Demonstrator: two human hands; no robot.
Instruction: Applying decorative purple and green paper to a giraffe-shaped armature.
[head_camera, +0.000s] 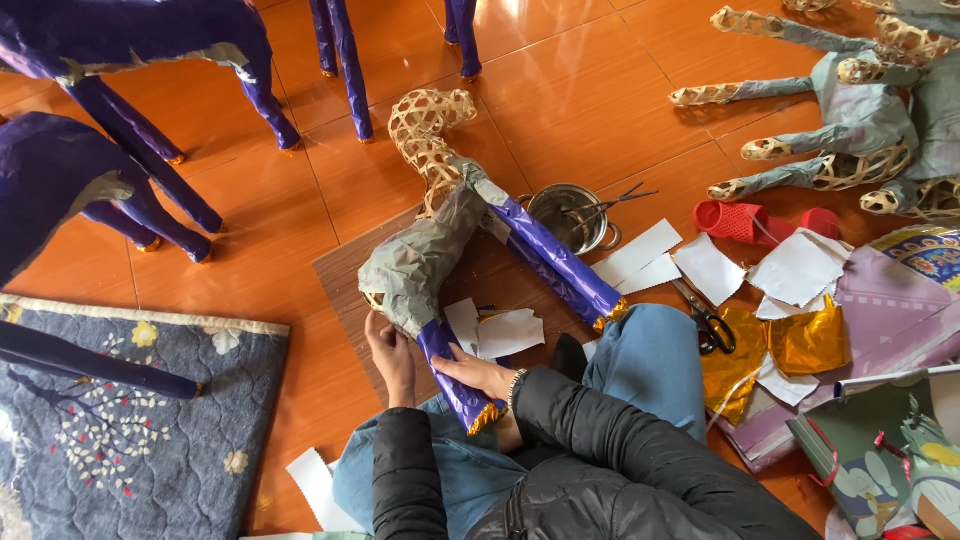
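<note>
— What have your hands got there?

— A woven animal frame (440, 225), lying across my lap and the mat (340, 275). My left hand (388, 352) is closed around the near leg (452, 375), fingers curled behind it and thumb in front, just where the grey paper meets the purple wrap. My right hand (478, 372) lies flat on the same leg a little lower, fingers together, pressing the purple wrap down toward the gold cuff (487, 417) at the foot.

— So what stage is that?

— I'd say smoothing the purple wrap on this leg. The other leg (555, 260), beyond my fingertips, is already covered to its gold end, while the body is grey and the neck bare weave.

— And what does the next move need?

— By my guess, a firm left grip so the leg doesn't turn, and an even rub with the right so the wrap lies without creases. White slips (505, 332) sit just past my right fingers; scissors (705, 320) and gold foil (805, 345) are well off to the right, the bowl (565, 212) farther ahead.
</note>
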